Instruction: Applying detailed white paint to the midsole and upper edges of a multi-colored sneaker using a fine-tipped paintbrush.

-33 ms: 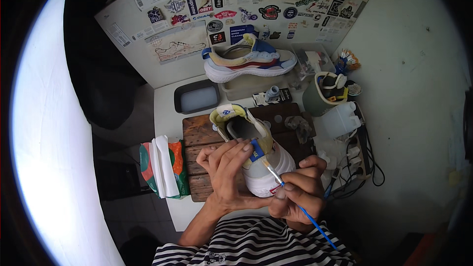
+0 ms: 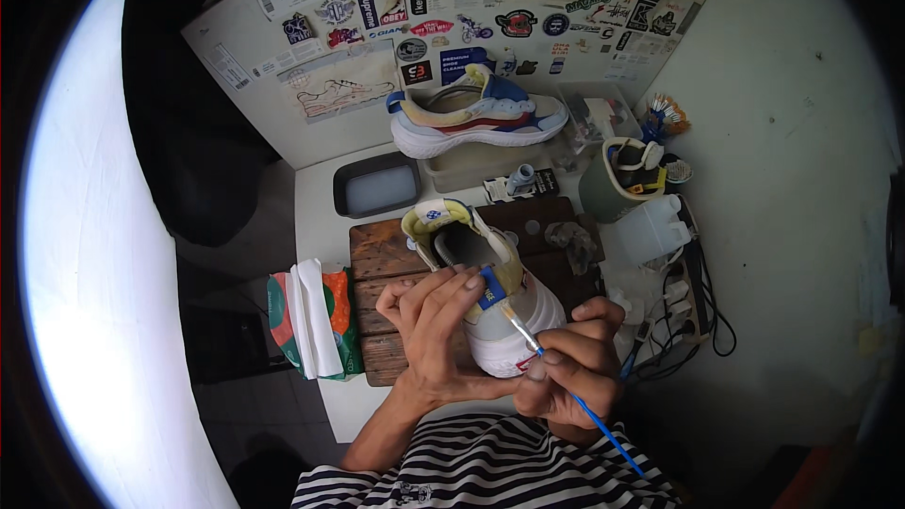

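Observation:
My left hand (image 2: 424, 330) grips a white and pale-yellow sneaker (image 2: 490, 339) over the wooden board, fingers curled by its blue tongue label (image 2: 492, 290). My right hand (image 2: 575, 368) pinches a thin blue-handled paintbrush (image 2: 603, 429), its pale tip touching the sneaker just below that label. The brush handle slants down toward my striped shirt. The wooden board (image 2: 377, 264) lies beneath both hands, with a crumpled greyish item (image 2: 575, 250) at its right side.
Behind stand another sneaker (image 2: 481, 137), a dark tray (image 2: 377, 188), a small bottle (image 2: 520, 179) and a brush tub (image 2: 608, 193). Tissues (image 2: 311, 320) lie left; a jug (image 2: 650, 231) and cables (image 2: 716, 330) are right. A stickered panel (image 2: 245, 47) backs the table.

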`<state>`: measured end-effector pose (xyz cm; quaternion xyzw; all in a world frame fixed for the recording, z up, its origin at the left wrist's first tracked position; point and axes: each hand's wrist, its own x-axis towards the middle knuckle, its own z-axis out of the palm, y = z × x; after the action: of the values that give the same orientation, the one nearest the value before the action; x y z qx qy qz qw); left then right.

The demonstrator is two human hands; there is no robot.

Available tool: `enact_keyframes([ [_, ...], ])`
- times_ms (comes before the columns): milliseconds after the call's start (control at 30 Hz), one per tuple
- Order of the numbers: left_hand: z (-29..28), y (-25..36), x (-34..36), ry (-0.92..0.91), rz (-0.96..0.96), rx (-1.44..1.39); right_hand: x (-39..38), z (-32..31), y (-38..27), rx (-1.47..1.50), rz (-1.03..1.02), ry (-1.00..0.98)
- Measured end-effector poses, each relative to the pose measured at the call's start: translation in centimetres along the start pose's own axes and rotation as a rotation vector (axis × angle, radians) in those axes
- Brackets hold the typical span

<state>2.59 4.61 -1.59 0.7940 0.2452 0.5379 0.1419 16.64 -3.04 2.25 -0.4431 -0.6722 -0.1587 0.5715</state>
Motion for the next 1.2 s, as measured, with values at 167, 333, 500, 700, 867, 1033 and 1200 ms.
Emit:
enact_keyframes([
  [167,-0.09,-0.16,-0.06,-0.020,0.005,0.007,-0.04,-0.02,-0.12,0.002,0.019,-0.008],
  [333,-0.06,-0.11,-0.08,-0.013,0.012,0.015,0.07,-0.09,-0.09,-0.003,0.033,-0.026],
  [500,0.00,-0.09,0.02,-0.005,0.012,0.007,0.01,0.06,-0.08,-0.004,0.022,-0.003],
  [700,0.07,-0.15,-0.03,-0.001,0.017,-0.007,0.00,-0.19,-0.15,0.012,0.037,-0.013],
  [867,0.29,-0.13,-0.08,0.018,0.014,-0.008,0.04,-0.04,-0.16,0.014,0.043,-0.010],
  [1033,0.13,-0.19,-0.06,0.011,0.021,-0.011,-0.04,-0.18,0.13,0.050,0.025,-0.015],
  [1200,0.07,-0.09,-0.13,0.005,0.005,-0.007,-0.10,0.01,0.04,0.042,0.037,-0.006],
])
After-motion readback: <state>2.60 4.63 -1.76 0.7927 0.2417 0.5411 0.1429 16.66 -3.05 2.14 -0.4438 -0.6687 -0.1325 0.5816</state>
